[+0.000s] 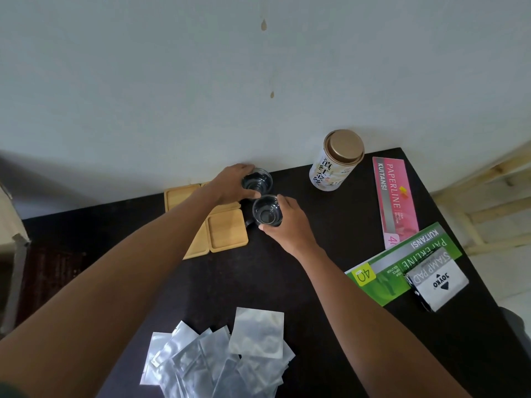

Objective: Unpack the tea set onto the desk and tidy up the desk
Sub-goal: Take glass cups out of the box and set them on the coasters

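Note:
Two small clear glass cups sit near the back of the dark desk (258, 282). My left hand (232, 185) grips the far glass cup (257, 180) close to the wall. My right hand (287, 222) grips the near glass cup (267, 211) just in front of it. Several wooden coasters (227, 229) lie flat beside the cups, partly hidden under my left forearm. A small dark item peeks out between the coasters and the near cup. A white tea tin (334, 162) with a gold lid stands upright to the right.
Several silver foil pouches (224, 357) are heaped at the desk's front edge. A pink receipt book (395, 199), a green receipt book (402, 262) and a stamp pad box (436, 280) lie at the right. A cardboard box edge (8, 225) shows at the left.

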